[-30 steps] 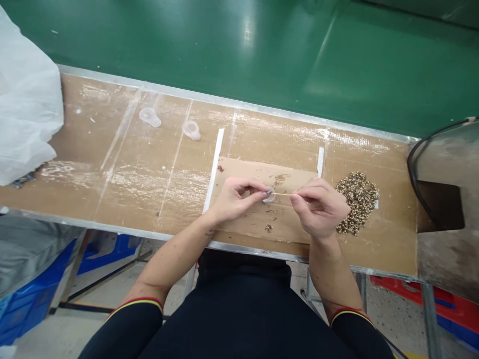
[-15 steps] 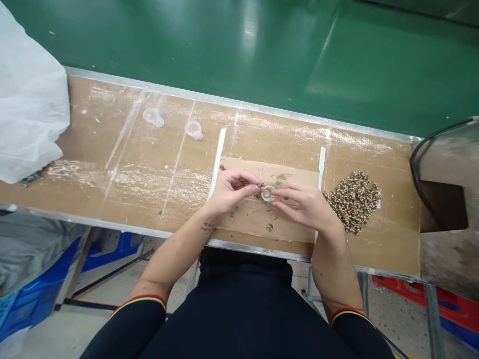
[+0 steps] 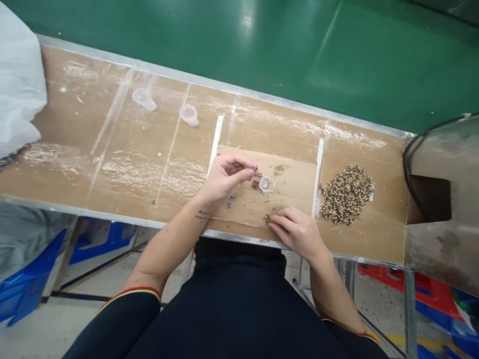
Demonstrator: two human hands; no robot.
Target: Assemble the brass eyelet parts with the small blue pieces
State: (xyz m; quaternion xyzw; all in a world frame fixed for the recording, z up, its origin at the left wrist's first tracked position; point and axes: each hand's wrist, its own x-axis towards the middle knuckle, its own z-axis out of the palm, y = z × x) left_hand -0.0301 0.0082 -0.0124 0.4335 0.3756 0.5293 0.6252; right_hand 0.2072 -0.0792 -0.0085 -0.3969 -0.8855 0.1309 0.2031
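Note:
My left hand [image 3: 230, 175] pinches a small blue part [image 3: 255, 169] between thumb and fingertips above a cardboard sheet [image 3: 299, 177]. Lower and to the right, my right hand [image 3: 295, 228] has its thumb and fingers closed at a small brass-coloured piece [image 3: 266, 218] near the sheet's front edge. Between the hands stands a little clear round cup [image 3: 267, 184] with something small inside, its contents too small to name. Dark reddish bits [image 3: 255, 184] lie just left of the cup. Two blue pieces, one of them a small blue part [image 3: 229, 205], rest beneath my left hand.
A heap of small brass-coloured parts [image 3: 347, 195] lies to the right of a white tape strip [image 3: 318, 164]. Two translucent cups, one of them a lidded-looking cup [image 3: 189, 115], sit at the left. A white bag [image 3: 20, 80] and a metal box with a cable [image 3: 441, 199] flank the table.
My right hand has left the clear cup and moved down toward me to the brass-coloured piece. My left hand still pinches the blue part. The view has shifted slightly.

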